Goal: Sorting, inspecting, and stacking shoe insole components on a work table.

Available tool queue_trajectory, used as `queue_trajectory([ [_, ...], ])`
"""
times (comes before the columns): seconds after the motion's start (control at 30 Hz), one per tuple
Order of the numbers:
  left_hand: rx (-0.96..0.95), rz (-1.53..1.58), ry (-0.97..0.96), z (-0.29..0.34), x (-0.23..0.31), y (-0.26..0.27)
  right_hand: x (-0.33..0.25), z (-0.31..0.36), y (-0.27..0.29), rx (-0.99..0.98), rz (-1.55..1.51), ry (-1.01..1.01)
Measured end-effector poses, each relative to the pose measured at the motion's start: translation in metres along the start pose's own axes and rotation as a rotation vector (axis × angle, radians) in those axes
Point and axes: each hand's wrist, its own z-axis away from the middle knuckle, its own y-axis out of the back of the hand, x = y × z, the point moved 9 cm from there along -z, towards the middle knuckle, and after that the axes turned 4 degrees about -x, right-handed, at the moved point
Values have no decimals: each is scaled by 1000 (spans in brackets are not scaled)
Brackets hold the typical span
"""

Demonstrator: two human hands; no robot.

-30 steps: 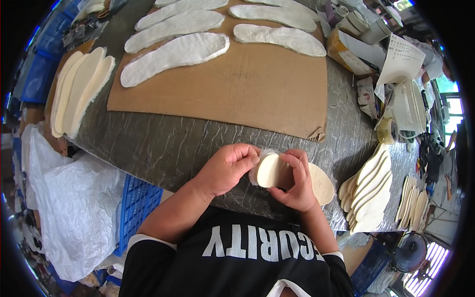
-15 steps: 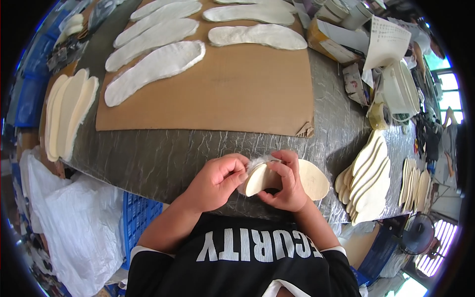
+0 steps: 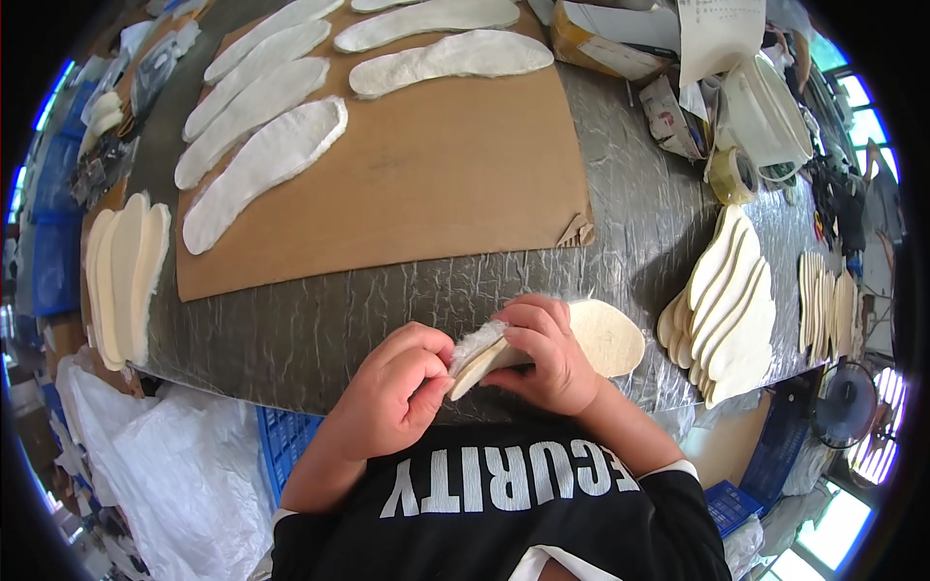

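Observation:
A fleece-lined insole (image 3: 608, 339), cream on one face and fluffy white on the other, is bent up in front of my body. My right hand (image 3: 544, 356) grips it around the middle, with one end sticking out to the right. At the other end, my left hand (image 3: 399, 389) pinches the edge between thumb and fingers. White fuzz shows along the upper rim there, above the layered cream edge. My fingers hide part of the bent section. Finished-looking white fleece insoles (image 3: 266, 176) lie in rows on a brown cardboard sheet (image 3: 436, 194) farther away.
Overlapping cream insoles (image 3: 731, 310) are stacked at the right, with another row (image 3: 825, 305) beyond. More insoles (image 3: 126, 281) lie at the left table edge. A white bucket (image 3: 765, 116), tape roll (image 3: 732, 176) and cardboard box (image 3: 610, 44) stand at the far right. A plastic bag (image 3: 184, 474) hangs lower left.
The held insole's left end has tilted, showing more white fuzz along its upper edge. My left hand has shifted slightly left and down with it. The whole view has turned a little.

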Motion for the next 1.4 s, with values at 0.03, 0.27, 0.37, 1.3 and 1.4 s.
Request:
queue_trajectory([
  [0.03, 12, -45, -6, 1, 1, 2, 0, -4, -2, -65, 25, -42],
  [0.27, 37, -163, 14, 1, 8, 7, 6, -35, -3, -306, -83, -223],
  [0.37, 58, -201, 69, 3, 6, 10, 9, -41, -7, -293, -53, -223],
  [1.3, 102, 54, 199, 0, -31, -3, 9, -34, 7, -140, -34, -220],
  [1.4, 141, -101, 88, 0, -23, 0, 21, -28, 22, -167, 29, -286],
])
